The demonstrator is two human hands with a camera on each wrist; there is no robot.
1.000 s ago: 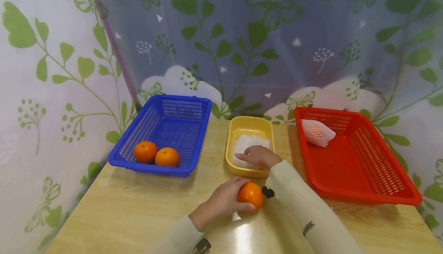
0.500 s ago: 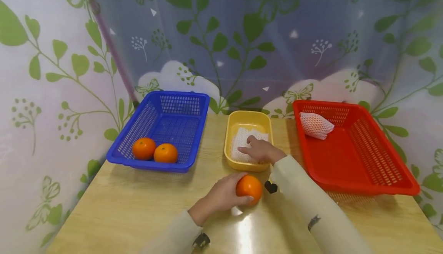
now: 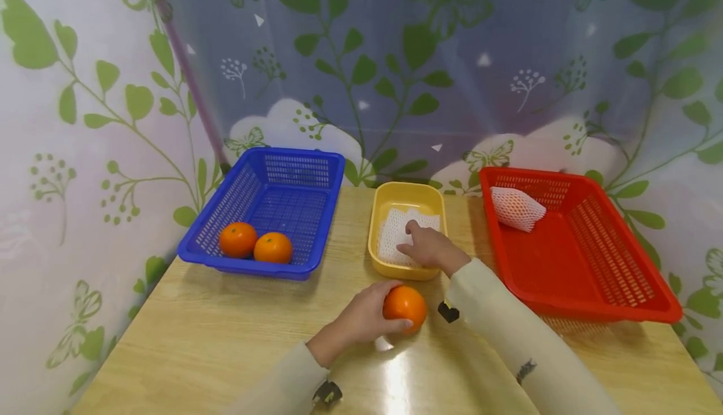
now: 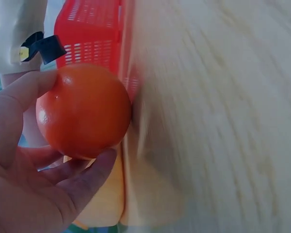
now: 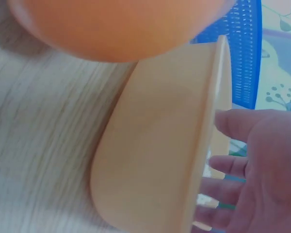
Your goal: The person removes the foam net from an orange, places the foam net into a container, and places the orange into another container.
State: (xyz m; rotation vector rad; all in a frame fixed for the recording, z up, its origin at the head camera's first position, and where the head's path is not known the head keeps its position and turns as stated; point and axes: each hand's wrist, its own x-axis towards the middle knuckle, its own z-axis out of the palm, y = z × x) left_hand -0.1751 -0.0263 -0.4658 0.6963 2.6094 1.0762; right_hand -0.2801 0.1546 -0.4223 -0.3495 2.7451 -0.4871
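Observation:
My left hand [image 3: 361, 317] grips an orange [image 3: 405, 309] low over the table, in front of the yellow tray [image 3: 409, 195]. In the left wrist view, its thumb and fingers curl round the side of the orange [image 4: 85, 111]. My right hand [image 3: 433, 247] reaches over the tray's right side, its fingers loosely extended above white foam fruit nets [image 3: 391, 234]. Seen from the right wrist, the fingers [image 5: 228, 191] dip behind the tray wall [image 5: 150, 141]; whether they touch a net is hidden.
At the left, a blue basket [image 3: 294, 211] contains two oranges [image 3: 238, 240]. A red basket [image 3: 570, 270] stands at the right, with a fruit in a white foam net [image 3: 516, 208] in its back left corner. A patterned curtain [image 3: 361, 88] hangs behind the table.
My right hand has shifted slightly right within the tray and its fingers have lifted a little. The left hand keeps its grip on the orange, nearly still. The head view has swayed slightly.

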